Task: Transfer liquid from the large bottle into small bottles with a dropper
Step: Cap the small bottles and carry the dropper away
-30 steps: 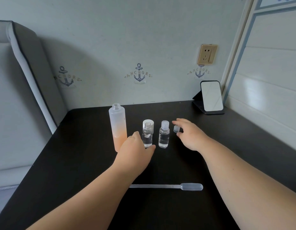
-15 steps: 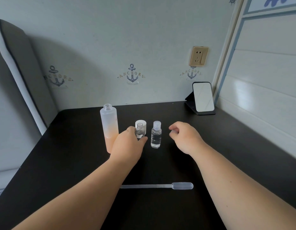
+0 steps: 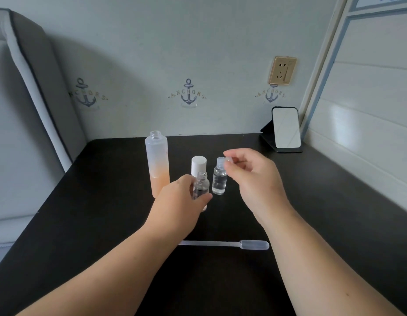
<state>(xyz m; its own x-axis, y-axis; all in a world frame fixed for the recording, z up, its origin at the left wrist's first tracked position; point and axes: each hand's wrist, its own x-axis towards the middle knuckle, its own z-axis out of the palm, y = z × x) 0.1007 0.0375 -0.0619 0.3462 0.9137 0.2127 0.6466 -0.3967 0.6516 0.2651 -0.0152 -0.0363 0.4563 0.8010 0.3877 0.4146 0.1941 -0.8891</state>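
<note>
Left hand [image 3: 179,201] grips open small bottle [image 3: 200,185]; right hand [image 3: 255,176] pinches cap [image 3: 227,159] above table [image 3: 106,201].

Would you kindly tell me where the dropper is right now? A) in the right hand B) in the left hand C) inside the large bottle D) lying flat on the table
D: the dropper lies flat on the table, near the forearms, with neither hand touching it.

Uncapped large bottle [image 3: 157,163] upright beside two small bottles [image 3: 200,185].
</note>
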